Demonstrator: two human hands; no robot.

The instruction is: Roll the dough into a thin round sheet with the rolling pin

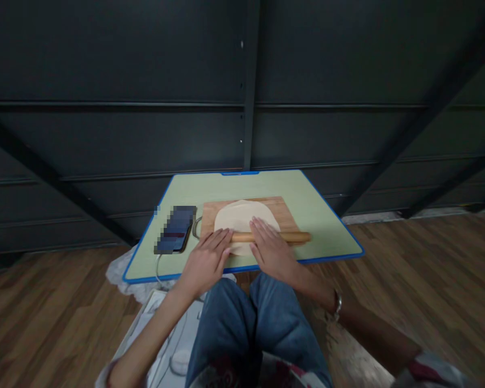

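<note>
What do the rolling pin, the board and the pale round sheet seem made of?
Rolling pin: likely wood, smooth, tan with a soft sheen. Board: apparently wood, by its brown, faintly grained look; finish unclear. Pale round sheet: probably dough, thin and matte.

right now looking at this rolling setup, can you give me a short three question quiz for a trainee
1. What do the left hand and right hand rest on, over the flat dough sheet?
a) a knife
b) the rolling pin
c) a spoon

2. True or false: the smartphone lies to the left of the wooden board.

3. Fill in: the bracelet is on the ____ wrist.

Key: 1 b; 2 true; 3 right.
</note>
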